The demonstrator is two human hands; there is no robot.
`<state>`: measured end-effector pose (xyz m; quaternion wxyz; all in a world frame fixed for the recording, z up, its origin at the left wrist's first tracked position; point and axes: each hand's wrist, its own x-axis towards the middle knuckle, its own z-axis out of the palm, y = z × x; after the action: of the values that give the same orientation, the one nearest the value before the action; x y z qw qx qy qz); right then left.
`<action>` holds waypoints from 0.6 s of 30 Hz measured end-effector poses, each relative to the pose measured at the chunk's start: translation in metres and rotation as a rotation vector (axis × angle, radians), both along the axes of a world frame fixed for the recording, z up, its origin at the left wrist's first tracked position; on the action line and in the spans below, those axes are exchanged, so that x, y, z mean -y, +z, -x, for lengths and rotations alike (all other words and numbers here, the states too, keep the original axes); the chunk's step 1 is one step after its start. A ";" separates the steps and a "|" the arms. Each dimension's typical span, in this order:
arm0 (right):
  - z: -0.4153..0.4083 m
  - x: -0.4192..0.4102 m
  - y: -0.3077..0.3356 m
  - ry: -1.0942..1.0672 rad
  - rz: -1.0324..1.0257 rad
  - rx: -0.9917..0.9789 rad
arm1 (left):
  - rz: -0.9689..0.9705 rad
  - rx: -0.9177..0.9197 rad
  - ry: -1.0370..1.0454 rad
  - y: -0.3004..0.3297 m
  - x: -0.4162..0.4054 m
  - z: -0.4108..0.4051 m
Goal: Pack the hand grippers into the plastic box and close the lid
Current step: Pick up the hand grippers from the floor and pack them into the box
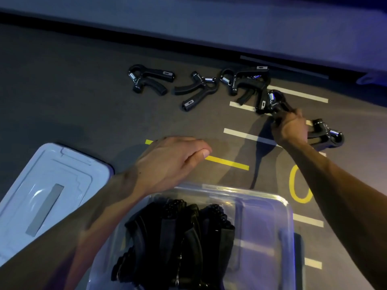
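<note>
Nearest: clear plastic box (280,218), open, w/ several black hand grippers (180,231) packed inside. Lid (48,185) lies flat on floor (62,97) to the left, off the box. Left hand (167,162) hovers just beyond box's far rim, fingers straight & together, holding nothing. Further right, right hand (291,127) has fingers curled round a gripper (276,103); another gripper (326,135) just right of it. Far: approx. 3–4 loose grippers (150,79) in a row near the wall (209,28).

No text can be read; the small labels on the hand grippers (150,79) are too blurred.
</note>
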<state>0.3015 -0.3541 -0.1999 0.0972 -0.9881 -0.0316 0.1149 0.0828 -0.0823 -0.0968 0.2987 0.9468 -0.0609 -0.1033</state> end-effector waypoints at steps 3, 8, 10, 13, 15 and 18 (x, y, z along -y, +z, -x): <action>0.014 0.007 0.004 -0.001 -0.134 -0.001 | -0.009 0.013 0.026 0.004 0.002 0.003; 0.046 0.014 0.030 -0.036 -0.356 0.161 | -0.014 0.088 0.055 0.016 0.006 0.016; 0.057 0.011 0.050 -0.006 -0.483 0.235 | -0.018 0.139 0.060 0.021 0.009 0.023; 0.080 0.002 0.093 0.006 -0.729 0.285 | 0.001 0.209 0.089 0.033 0.017 0.035; 0.103 -0.005 0.127 0.024 -0.896 0.296 | 0.053 0.230 0.119 0.044 0.023 0.043; 0.151 -0.016 0.174 0.004 -1.181 0.133 | 0.209 0.200 0.196 0.061 0.035 0.058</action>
<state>0.1507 -0.3378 -0.0258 0.6280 -0.7718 -0.0980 0.0159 0.0247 -0.1178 -0.0357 0.3967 0.9175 -0.0080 0.0277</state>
